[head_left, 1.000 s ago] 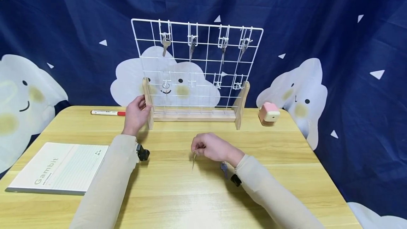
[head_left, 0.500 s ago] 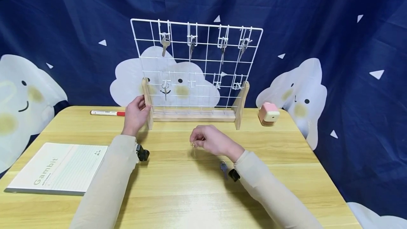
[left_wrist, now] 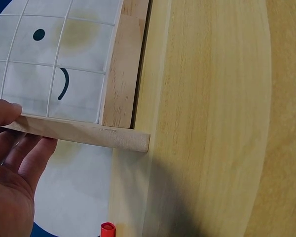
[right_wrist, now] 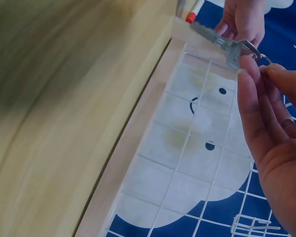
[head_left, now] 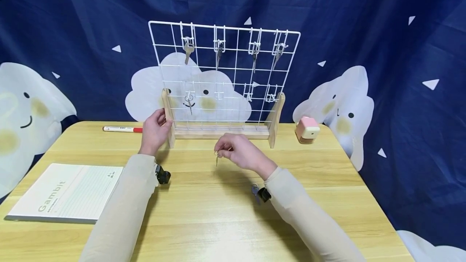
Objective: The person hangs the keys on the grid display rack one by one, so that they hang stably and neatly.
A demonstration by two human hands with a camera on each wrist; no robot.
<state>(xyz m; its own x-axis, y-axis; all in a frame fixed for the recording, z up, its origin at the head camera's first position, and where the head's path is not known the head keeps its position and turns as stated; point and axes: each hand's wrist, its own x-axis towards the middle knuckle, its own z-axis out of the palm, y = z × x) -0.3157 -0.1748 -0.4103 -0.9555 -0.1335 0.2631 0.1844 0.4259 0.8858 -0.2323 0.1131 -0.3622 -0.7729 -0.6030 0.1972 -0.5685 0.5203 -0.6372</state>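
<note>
My right hand (head_left: 238,151) pinches the ring of a metal key (right_wrist: 222,42) between thumb and fingers, and the key dangles above the table in front of the rack. With thumb on one side and fingers on the other, my left hand (left_wrist: 15,163) grips the left wooden upright (left_wrist: 84,134) of the white wire grid rack (head_left: 236,68). Keys hang from the hooks in the rack's top row, among them a brass-toned key (head_left: 189,51) at the left. One more key (head_left: 189,106) hangs at the lower left hook. Beside my right wrist, a loose key (head_left: 255,191) lies on the table, partly covered by the wrist camera.
On the wooden table (head_left: 196,221), a notebook (head_left: 69,193) lies at the left. A white marker with a red cap (head_left: 121,129) is behind my left hand. A pink and cream pencil sharpener (head_left: 307,130) stands right of the rack. A dark blue curtain (head_left: 346,23) hangs behind.
My right hand has risen and moved a little left toward the rack, carrying the key. The left hand stays on the upright.
</note>
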